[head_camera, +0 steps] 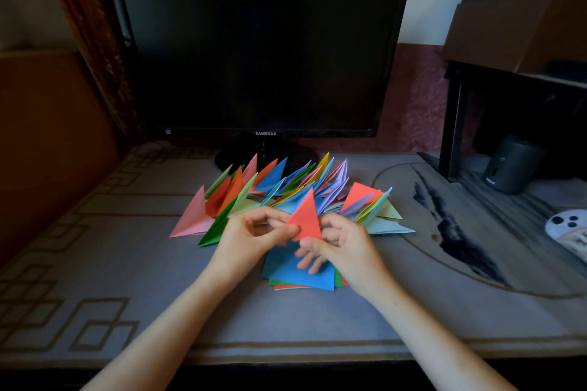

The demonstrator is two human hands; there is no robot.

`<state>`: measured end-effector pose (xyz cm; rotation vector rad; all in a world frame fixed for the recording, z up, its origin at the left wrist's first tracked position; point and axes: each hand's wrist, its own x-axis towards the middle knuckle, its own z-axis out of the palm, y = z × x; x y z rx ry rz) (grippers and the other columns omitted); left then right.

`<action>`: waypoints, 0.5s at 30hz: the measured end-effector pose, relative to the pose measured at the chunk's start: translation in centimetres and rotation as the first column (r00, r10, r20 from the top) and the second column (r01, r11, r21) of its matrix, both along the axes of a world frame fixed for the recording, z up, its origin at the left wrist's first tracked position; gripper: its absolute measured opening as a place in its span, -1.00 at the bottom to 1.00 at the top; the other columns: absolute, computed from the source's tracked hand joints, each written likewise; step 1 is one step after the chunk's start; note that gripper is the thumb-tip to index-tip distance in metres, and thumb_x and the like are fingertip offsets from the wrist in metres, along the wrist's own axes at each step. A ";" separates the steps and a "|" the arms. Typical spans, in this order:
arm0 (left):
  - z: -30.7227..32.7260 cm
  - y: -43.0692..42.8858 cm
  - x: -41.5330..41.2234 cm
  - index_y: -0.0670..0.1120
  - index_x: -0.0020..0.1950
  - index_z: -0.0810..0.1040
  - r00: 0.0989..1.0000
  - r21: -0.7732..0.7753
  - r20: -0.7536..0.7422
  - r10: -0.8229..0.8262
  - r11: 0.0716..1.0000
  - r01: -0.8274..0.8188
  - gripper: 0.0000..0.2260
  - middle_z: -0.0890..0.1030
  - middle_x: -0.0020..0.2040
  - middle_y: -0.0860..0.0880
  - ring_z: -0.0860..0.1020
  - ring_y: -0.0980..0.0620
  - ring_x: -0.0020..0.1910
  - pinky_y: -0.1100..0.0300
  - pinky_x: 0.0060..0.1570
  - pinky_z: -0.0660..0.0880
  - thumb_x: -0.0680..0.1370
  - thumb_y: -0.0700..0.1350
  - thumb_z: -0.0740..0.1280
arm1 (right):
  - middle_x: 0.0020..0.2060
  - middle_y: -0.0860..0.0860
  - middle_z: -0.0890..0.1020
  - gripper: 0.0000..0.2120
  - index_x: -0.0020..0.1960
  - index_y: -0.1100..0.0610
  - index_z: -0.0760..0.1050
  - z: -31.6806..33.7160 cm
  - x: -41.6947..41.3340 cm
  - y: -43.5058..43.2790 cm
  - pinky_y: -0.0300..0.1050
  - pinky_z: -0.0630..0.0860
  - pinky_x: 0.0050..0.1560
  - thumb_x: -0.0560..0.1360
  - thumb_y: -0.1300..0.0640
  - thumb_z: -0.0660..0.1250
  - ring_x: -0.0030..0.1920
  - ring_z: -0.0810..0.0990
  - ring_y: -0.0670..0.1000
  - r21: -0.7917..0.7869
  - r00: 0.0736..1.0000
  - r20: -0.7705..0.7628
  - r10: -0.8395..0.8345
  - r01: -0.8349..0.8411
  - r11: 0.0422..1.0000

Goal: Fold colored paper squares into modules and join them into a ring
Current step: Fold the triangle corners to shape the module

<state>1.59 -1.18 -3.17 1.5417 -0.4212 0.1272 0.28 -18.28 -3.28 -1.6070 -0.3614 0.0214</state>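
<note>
A red folded paper triangle (305,216) points upward between my hands, just above the table. My left hand (254,233) pinches its lower left edge with thumb and fingers. My right hand (336,240) holds its lower right side, fingers curled behind it. Below my hands lies a small stack of flat paper squares (286,268), blue on top with green and red edges showing. Behind my hands, several folded modules (279,184) in pink, orange, green, blue, purple and yellow lie spread in a loose row.
A dark Samsung monitor (260,47) stands at the back of the cloth-covered table (127,263). A dark shelf with a cardboard box (521,9) and a small black speaker (508,165) are at the right. A white object (568,232) lies at the right edge.
</note>
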 end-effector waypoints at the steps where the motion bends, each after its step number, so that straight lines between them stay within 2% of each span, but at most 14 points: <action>1: 0.0 0.0 0.0 -0.17 -0.13 0.62 1.000 -0.001 0.000 0.000 1.000 0.000 -0.83 0.67 -0.30 -0.04 0.62 0.09 -0.27 0.29 -0.21 0.55 0.32 -0.16 0.44 | -0.33 0.08 0.69 -0.86 -0.02 0.17 0.46 0.0 0.0 0.1 -0.17 0.56 -0.39 0.47 0.35 0.33 -0.36 0.66 0.08 0.007 1.000 0.001 0.001 -0.001 1.000; 4: 0.2 0.0 0.0 -0.18 -0.13 0.62 0.999 -0.046 -0.023 0.028 0.999 -0.029 -0.83 0.66 -0.29 0.01 0.61 0.13 -0.27 0.31 -0.22 0.54 0.32 -0.16 0.42 | -0.28 0.08 0.69 -0.80 0.05 0.12 0.44 -0.3 0.0 0.2 -0.16 0.59 -0.29 0.50 0.35 0.30 -0.29 0.67 0.09 0.011 0.999 0.010 0.035 -0.036 0.999; 6: 0.1 0.2 0.2 -0.12 -0.11 0.63 0.998 -0.083 -0.039 0.043 0.995 -0.046 -0.85 0.67 -0.23 0.04 0.61 0.12 -0.21 0.30 -0.21 0.55 0.35 -0.14 0.39 | -0.21 0.04 0.70 -0.83 0.08 0.08 0.45 -0.3 0.0 0.1 -0.17 0.58 -0.24 0.51 0.21 0.33 -0.21 0.68 0.06 -0.012 0.998 0.055 0.017 -0.016 1.000; 8: 0.0 0.4 0.4 -0.02 -0.12 0.67 0.998 -0.105 -0.050 0.036 0.994 -0.042 -0.87 0.68 -0.15 0.04 0.61 0.10 -0.16 0.30 -0.21 0.54 0.37 -0.12 0.38 | -0.18 -0.02 0.68 -0.76 0.10 0.04 0.48 -0.1 -0.1 -0.2 -0.20 0.55 -0.26 0.46 0.02 0.38 -0.19 0.66 0.01 0.010 0.988 0.134 -0.076 0.075 0.997; 11: -0.1 0.3 0.2 0.03 -0.11 0.68 1.000 0.018 0.019 0.004 1.000 -0.004 -0.87 0.67 -0.13 0.11 0.60 0.16 -0.13 0.31 -0.20 0.53 0.40 -0.12 0.38 | -0.15 -0.01 0.64 -0.62 0.12 0.02 0.50 0.2 -0.2 -0.9 -0.17 0.51 -0.26 0.37 -0.11 0.36 -0.17 0.62 0.04 0.063 0.956 0.222 -0.192 0.182 0.981; 13: -0.3 0.3 0.1 -0.01 -0.04 0.66 0.993 0.166 0.122 -0.006 0.986 -0.015 -0.85 0.66 -0.11 0.11 0.59 0.19 -0.08 0.35 -0.12 0.50 0.42 -0.11 0.37 | -0.19 -0.02 0.63 -0.68 0.11 0.01 0.51 0.1 -0.4 -0.9 -0.12 0.50 -0.26 0.39 -0.03 0.43 -0.20 0.60 -0.01 0.021 0.945 0.254 -0.206 0.207 0.978; 15: -0.4 0.3 0.2 -0.01 0.01 0.65 0.982 0.246 0.186 -0.014 0.969 -0.033 -0.82 0.65 -0.08 0.03 0.58 0.19 -0.07 0.36 -0.08 0.47 0.43 -0.10 0.37 | -0.28 -0.03 0.61 -0.78 0.06 0.03 0.54 0.0 -0.4 -0.6 -0.18 0.47 -0.33 0.44 0.20 0.43 -0.32 0.57 -0.04 -0.008 0.951 0.255 -0.177 0.185 0.983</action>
